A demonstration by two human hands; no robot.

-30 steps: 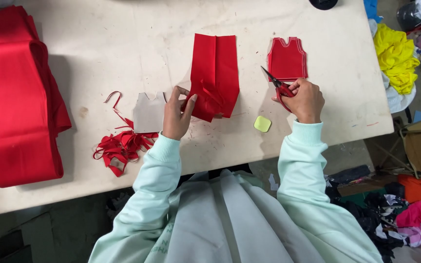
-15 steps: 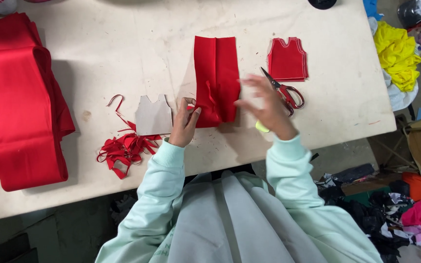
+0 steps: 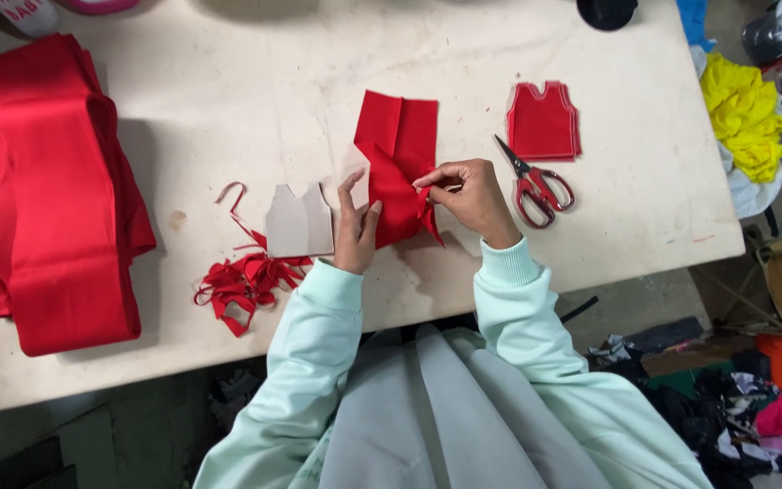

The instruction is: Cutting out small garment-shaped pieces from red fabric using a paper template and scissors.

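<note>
On the pale table (image 3: 228,91), the right hand (image 3: 472,195) pinches a fold of the red fabric piece (image 3: 397,163) at its right edge, while the left hand (image 3: 355,226) rests open-fingered on its left edge, seemingly pressing it flat. Red-handled scissors (image 3: 536,181) lie just right; a cardboard template (image 3: 299,222) lies left.
</note>
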